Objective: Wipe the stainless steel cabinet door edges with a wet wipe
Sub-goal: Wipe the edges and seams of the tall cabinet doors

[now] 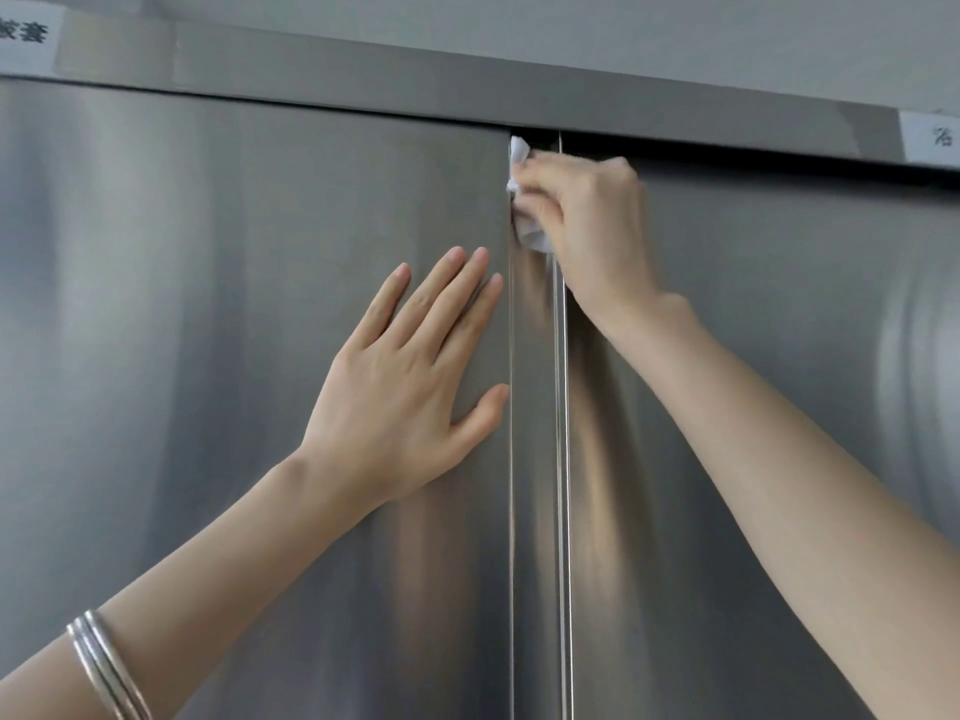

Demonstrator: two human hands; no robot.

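Two brushed stainless steel cabinet doors fill the view, the left door [208, 356] and the right door [779, 381], meeting at a narrow vertical strip [535, 459] in the middle. My right hand [587, 226] grips a crumpled white wet wipe [519, 163] and holds it against the left door's inner edge, close under the top frame. Part of the wipe is hidden by my fingers. My left hand [410, 376] lies flat on the left door with straight fingers, its thumb at the door's edge.
A steel top rail [415, 90] runs across above the doors, with a white paper label at its left end [26, 39] and another at its right end [930, 140]. A pale wall [623, 23] lies above. Silver bangles [104, 667] circle my left wrist.
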